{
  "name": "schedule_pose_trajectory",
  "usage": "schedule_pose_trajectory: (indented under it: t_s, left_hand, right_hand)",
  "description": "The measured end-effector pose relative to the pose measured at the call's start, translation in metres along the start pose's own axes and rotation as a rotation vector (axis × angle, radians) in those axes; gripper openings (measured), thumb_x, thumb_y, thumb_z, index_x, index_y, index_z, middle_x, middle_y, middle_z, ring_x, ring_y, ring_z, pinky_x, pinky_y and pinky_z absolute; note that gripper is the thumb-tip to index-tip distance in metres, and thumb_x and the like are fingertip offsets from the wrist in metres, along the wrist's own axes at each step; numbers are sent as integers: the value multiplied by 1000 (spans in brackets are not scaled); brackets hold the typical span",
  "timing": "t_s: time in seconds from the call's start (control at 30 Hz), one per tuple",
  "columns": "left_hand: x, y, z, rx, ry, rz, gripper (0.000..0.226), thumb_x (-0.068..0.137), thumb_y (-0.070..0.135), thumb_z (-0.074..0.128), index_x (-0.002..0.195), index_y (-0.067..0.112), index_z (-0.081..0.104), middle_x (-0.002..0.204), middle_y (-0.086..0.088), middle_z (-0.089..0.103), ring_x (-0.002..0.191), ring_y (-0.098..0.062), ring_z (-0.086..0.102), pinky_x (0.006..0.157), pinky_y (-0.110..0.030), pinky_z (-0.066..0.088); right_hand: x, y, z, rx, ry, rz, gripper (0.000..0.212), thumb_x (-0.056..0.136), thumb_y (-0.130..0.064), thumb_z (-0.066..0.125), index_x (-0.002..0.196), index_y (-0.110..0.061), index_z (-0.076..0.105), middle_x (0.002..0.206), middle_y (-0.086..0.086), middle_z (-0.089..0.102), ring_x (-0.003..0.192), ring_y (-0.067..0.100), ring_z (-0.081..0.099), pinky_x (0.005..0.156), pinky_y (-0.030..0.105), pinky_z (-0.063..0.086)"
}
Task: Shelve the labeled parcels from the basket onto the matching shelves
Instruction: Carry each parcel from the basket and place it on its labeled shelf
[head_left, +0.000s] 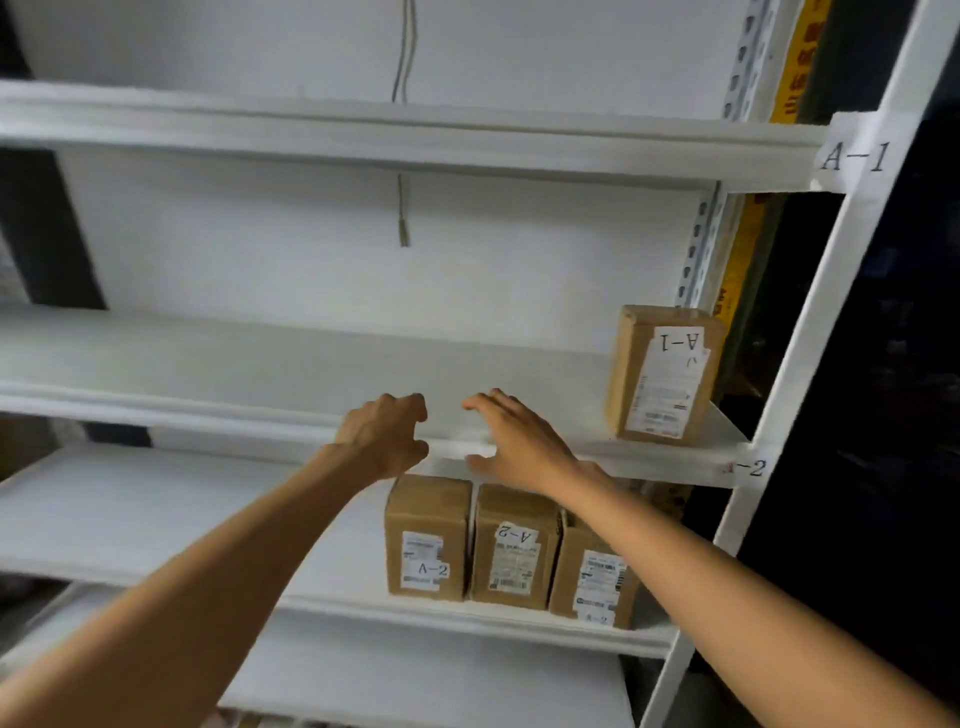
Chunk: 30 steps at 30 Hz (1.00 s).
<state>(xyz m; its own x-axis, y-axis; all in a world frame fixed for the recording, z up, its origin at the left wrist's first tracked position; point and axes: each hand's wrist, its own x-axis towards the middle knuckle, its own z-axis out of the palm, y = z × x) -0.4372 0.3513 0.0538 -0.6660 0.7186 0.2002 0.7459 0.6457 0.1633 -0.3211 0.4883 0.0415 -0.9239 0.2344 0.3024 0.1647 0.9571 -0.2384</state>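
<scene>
White wall and white steel shelving fill the view; basket not in frame. A-1 parcel (667, 376) stands on end at the right end of the middle shelf (260, 364), near the upright. Its long axis is vertical, label face out to the aisle, print upside down. Three A-2 parcels sit in a tight row on the lower shelf (208, 514): left A-2 parcel (426, 538), middle A-2 parcel (514, 545), right A-2 parcel (592, 571). All are upright with labels front, and the first two read inverted. Left hand (387, 434) has loosely curled fingers and holds nothing. Right hand (514, 441) has fingers spread and straight and is also empty. Both are over the middle shelf's front lip; contact with it is unclear. Likely between parcels, with the next one to come from the basket. To do it well: read the parcel label, check it against the A-1 tag (854, 156) or A-2 tag (748, 467) on the upright, stand it on end beside its mates with the label out, and push it back off the lip. Each tag seems to mark the bay below it. A cable (404, 208) hangs down the wall behind.
</scene>
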Motion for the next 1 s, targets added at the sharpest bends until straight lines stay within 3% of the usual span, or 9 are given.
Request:
schedule_pose_trajectory:
  t_s: [0.2,0.37,0.5,0.73,0.9,1.0]
  left_hand:
    - [-95,-131,-7,-14,-30,-381,39,86,27,59,124,25,52,117,-7,60,102,-27,59,81,-32,47]
    - [-230,-199,-12,25,-46,-735,39,85,33,60,122,24,54,118,-6,60,105,-28,59,74,-31,42]
    - [-366,-223,-19,13,-8,-1057,37,85,37,61,118,23,55,113,-3,62,102,-26,60,83,-35,49]
    - [-618,-155,0,-73,81,-1602,39,83,34,61,117,17,54,115,-9,62,107,-32,58,86,-39,49]
    - [-745,-56,32,-108,136,-1963,41,84,33,63,120,15,53,121,-10,59,113,-32,55,89,-39,48]
    - [-802,-7,58,-143,149,-2074,32,82,32,62,107,13,59,104,-9,63,101,-30,60,77,-37,49]
  right_hand:
    - [46,-128,73,70,-235,-282,73,83,-36,69,144,-17,34,147,2,37,131,22,41,101,37,42]
    - [42,-259,132,81,-377,-669,69,81,-33,70,140,-16,40,139,5,44,124,24,47,98,38,46]
    - [-9,-373,170,135,-484,-1012,67,81,-32,70,139,-16,42,131,5,48,122,24,48,98,37,46]
    - [-194,-526,204,201,-731,-1594,63,84,-33,67,137,-10,42,126,13,47,118,30,49,93,37,41]
    - [-340,-569,204,221,-905,-1911,60,87,-30,67,137,-7,42,129,11,47,119,30,48,94,35,41]
    - [-417,-584,207,220,-979,-2068,63,88,-31,67,139,-6,39,137,13,44,126,30,44,100,42,40]
